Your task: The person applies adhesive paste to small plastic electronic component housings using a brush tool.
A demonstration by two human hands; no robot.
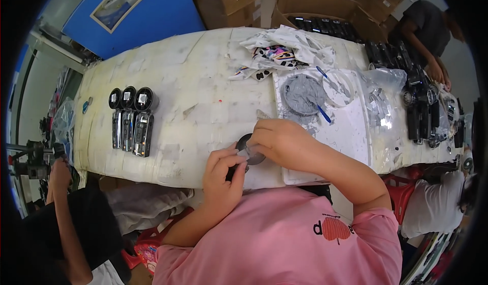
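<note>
Close to the table's front edge, my left hand [222, 177] is closed round a black round-headed handheld device [244, 141]. My right hand [278, 141] reaches over it from the right, its fingertips pinched at the round face. Between the fingertips of both hands shows a small silvery-grey piece [243, 153]; its exact shape is partly hidden. The device's handle is mostly covered by my left hand. To the left, three similar black devices [141, 132] lie side by side, round heads pointing away, each with a small pale square on its face.
Right of my hands, a white board [335, 150] carries a tub of grey paste [303, 94] with blue-handled sticks, beside a ring-shaped lid [339, 89]. Behind lies a crumpled patterned cloth [284, 51]. Silvery pieces [378, 109] and more black devices [419, 109] lie right; co-workers sit nearby.
</note>
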